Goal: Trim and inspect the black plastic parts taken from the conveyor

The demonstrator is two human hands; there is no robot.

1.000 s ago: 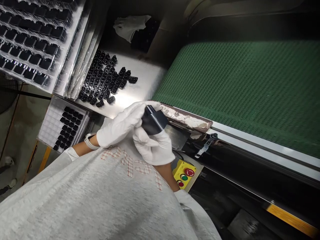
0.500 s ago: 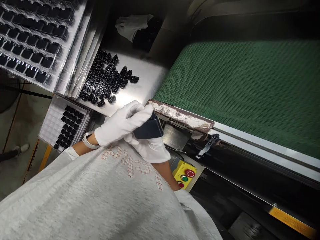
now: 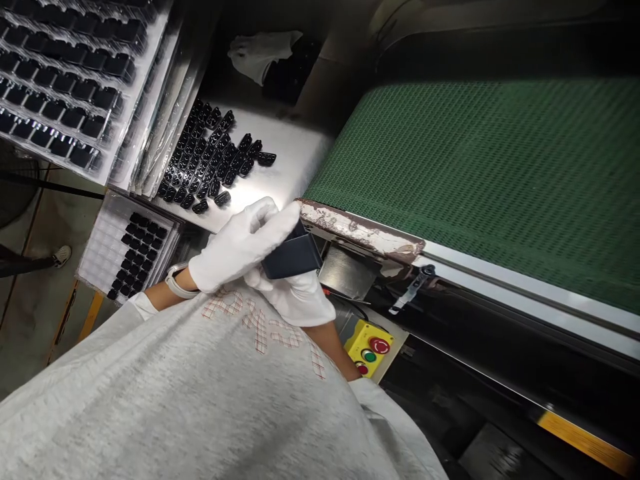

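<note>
Both of my hands wear white gloves and meet in front of my shirt around a dark navy box-shaped part [image 3: 293, 257] with flat sides. My right hand [image 3: 305, 297] supports it from below, its fingers partly hidden behind the part. From the left, my left hand [image 3: 240, 243] reaches over the part's upper side, fingers bent and pressed against it; the fingertips are partly out of sight. Beyond my hands, many small glossy black pieces [image 3: 205, 157] lie grouped on a metal table [image 3: 295, 147].
A green mesh conveyor belt [image 3: 490, 187] runs to the right. Stacked clear trays of black parts [image 3: 65, 80] stand upper left, with a smaller tray [image 3: 95, 247] below. A yellow button box [image 3: 367, 347] sits near my right forearm. A white glove [image 3: 263, 53] lies at the back.
My hands and the box-shaped part have shifted slightly left, and the part is tilted a little differently. At the far left, another person's foot has moved.
</note>
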